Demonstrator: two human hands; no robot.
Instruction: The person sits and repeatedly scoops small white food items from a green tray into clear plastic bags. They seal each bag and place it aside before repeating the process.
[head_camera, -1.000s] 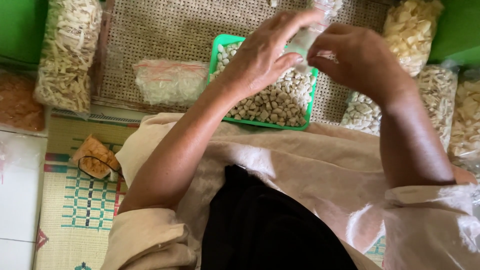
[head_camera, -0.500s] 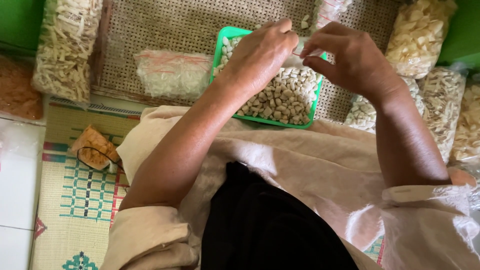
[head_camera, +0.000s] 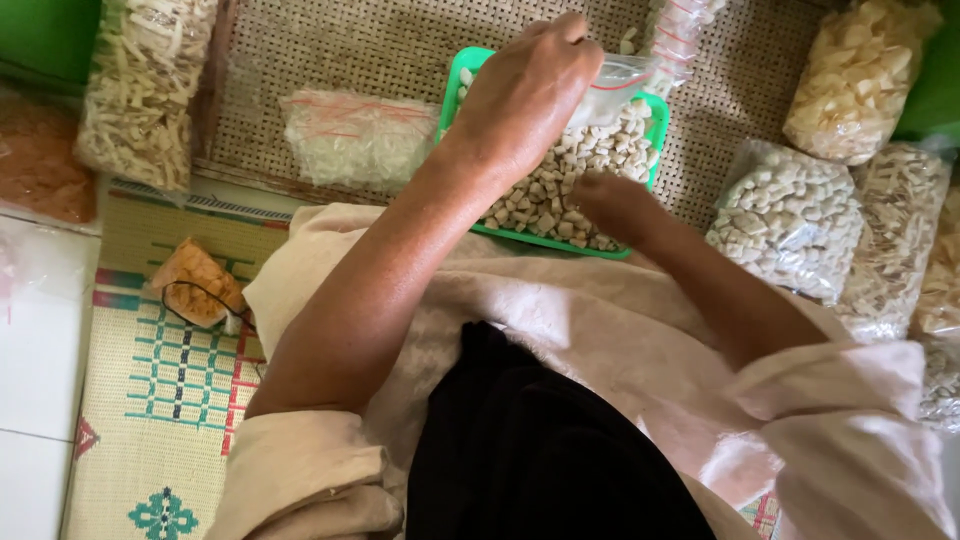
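A green plastic tray (head_camera: 530, 238) full of small pale snack cubes (head_camera: 545, 195) rests on a woven mat in front of my lap. My left hand (head_camera: 530, 95) is raised over the tray and grips the mouth of a small clear plastic bag (head_camera: 625, 80) with a red line near its top. My right hand (head_camera: 610, 200) is down in the tray at its near edge. Its fingers are curled into the cubes, and the fingertips are hidden among them.
Filled clear bags ring the tray: strip snacks (head_camera: 145, 85) at far left, a flat packet (head_camera: 355, 135) on the woven mat (head_camera: 300, 50), cubes (head_camera: 790, 215) at right, chips (head_camera: 860, 75) at top right. A small orange packet (head_camera: 195, 280) lies on the patterned floor mat.
My right hand has let go of the bag and dropped from beside my left hand down into the tray. My left hand keeps holding the bag above the cubes.
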